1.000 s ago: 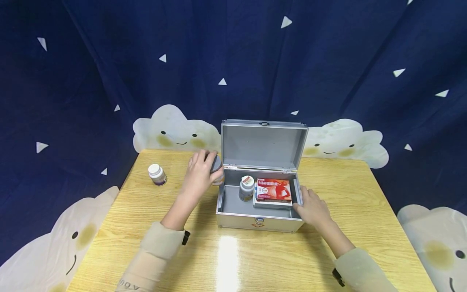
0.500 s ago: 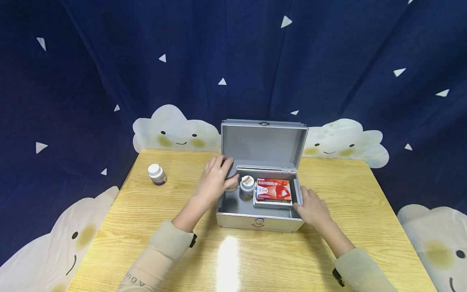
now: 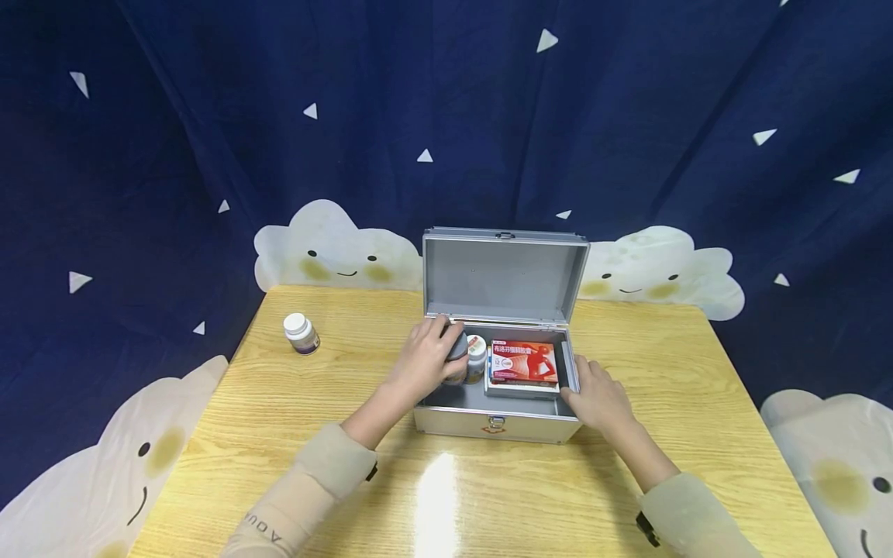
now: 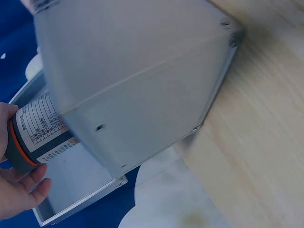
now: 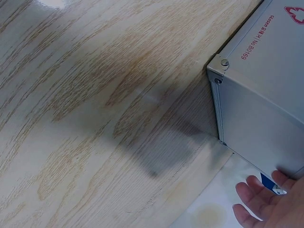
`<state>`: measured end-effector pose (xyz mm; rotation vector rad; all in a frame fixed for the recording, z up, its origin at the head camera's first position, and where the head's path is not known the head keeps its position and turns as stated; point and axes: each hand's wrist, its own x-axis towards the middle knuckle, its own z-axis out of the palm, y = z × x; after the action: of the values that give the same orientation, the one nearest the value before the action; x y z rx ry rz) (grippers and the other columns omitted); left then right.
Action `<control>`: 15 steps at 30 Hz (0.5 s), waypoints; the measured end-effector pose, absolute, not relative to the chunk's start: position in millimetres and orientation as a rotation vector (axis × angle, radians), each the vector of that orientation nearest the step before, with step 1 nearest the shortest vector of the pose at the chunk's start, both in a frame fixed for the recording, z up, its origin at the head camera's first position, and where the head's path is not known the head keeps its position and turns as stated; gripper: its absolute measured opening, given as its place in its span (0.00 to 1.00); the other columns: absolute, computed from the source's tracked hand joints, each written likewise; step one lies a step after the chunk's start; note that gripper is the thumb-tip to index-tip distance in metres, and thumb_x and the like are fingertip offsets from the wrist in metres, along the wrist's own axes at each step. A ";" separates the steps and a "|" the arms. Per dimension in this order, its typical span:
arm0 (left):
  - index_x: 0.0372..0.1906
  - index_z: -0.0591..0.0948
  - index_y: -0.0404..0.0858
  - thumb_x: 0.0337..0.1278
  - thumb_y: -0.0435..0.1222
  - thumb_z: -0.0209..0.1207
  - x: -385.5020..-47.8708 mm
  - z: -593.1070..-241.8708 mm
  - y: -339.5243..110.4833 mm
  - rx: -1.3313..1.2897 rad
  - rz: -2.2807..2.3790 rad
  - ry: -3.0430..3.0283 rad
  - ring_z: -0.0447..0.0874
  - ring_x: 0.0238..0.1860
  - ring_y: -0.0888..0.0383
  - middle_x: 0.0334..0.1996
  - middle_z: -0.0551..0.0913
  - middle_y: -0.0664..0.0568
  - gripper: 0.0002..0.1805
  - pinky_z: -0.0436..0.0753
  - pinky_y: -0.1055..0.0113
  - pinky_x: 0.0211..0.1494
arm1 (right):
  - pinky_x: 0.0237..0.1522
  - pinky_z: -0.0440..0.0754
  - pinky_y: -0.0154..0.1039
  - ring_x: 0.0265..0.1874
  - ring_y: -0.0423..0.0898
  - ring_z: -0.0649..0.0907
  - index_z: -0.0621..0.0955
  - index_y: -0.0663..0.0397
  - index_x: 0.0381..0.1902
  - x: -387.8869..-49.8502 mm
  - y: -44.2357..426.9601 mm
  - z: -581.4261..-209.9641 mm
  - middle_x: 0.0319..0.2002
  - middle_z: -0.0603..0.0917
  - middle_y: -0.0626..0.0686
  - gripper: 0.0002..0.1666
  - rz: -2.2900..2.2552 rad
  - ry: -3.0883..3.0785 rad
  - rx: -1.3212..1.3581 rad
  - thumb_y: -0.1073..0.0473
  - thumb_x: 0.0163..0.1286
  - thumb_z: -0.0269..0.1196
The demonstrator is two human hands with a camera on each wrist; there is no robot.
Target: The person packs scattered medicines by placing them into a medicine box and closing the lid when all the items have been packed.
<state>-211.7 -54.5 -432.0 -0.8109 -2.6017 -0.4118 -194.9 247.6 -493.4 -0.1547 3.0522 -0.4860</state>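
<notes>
A supplement bottle with a dark cap, orange ring and white printed label (image 4: 39, 126) is gripped by my left hand (image 3: 418, 358) around its cap. Its lower part sits inside the left end of the open silver medicine case (image 3: 446, 422). Close against it on the right stands a white-capped pill bottle (image 3: 477, 358). Further right in the case, a red medicine box (image 3: 525, 363) lies on top of other boxes. My right hand (image 3: 601, 397) rests at the case's right rim, its fingers loosely bent in the right wrist view (image 5: 273, 202).
Another white-capped bottle (image 3: 301, 335) stands alone at the table's back left. The case lid (image 3: 504, 279) is raised at the back. Beneath everything is a wooden table (image 3: 391, 504), with a dark blue curtain (image 3: 488, 116) behind it.
My left hand has carried the dark-capped bottle rightward from beside the case, over its left rim and down inside. The right hand stays at the right rim.
</notes>
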 end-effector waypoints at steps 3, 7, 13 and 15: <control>0.52 0.75 0.36 0.51 0.46 0.60 -211.5 -439.5 -53.8 -0.842 -0.378 -2.604 0.73 0.45 0.47 0.45 0.74 0.42 0.25 0.72 0.53 0.53 | 0.41 0.70 0.63 0.47 0.65 0.73 0.60 0.66 0.62 -194.9 247.6 -493.5 0.50 0.71 0.69 0.39 -0.486 3.047 -0.152 0.50 0.58 0.56; 0.51 0.75 0.36 0.51 0.47 0.61 -212.4 -449.7 -52.8 -0.889 -0.330 -2.597 0.73 0.41 0.49 0.42 0.74 0.43 0.25 0.75 0.56 0.47 | 0.42 0.70 0.63 0.48 0.65 0.73 0.60 0.66 0.63 -194.6 247.6 -492.8 0.50 0.71 0.69 0.39 -0.483 3.041 -0.144 0.50 0.58 0.56; 0.50 0.77 0.37 0.51 0.47 0.60 -213.1 -462.2 -51.6 -0.942 -0.263 -2.559 0.72 0.36 0.51 0.37 0.74 0.45 0.24 0.74 0.60 0.40 | 0.43 0.69 0.64 0.48 0.65 0.73 0.60 0.66 0.63 -194.0 247.0 -491.5 0.51 0.71 0.69 0.39 -0.487 3.038 -0.139 0.50 0.59 0.56; 0.52 0.77 0.37 0.50 0.48 0.60 -213.3 -465.5 -51.6 -0.955 -0.241 -2.546 0.71 0.34 0.52 0.36 0.74 0.46 0.26 0.74 0.61 0.38 | 0.42 0.69 0.64 0.48 0.65 0.73 0.60 0.66 0.63 -193.8 246.7 -491.6 0.51 0.71 0.69 0.39 -0.491 3.035 -0.140 0.50 0.59 0.56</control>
<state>-213.3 -51.6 -465.5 -0.9550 -2.5457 -0.2414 -193.8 246.7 -491.6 -0.1396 3.0345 -0.4910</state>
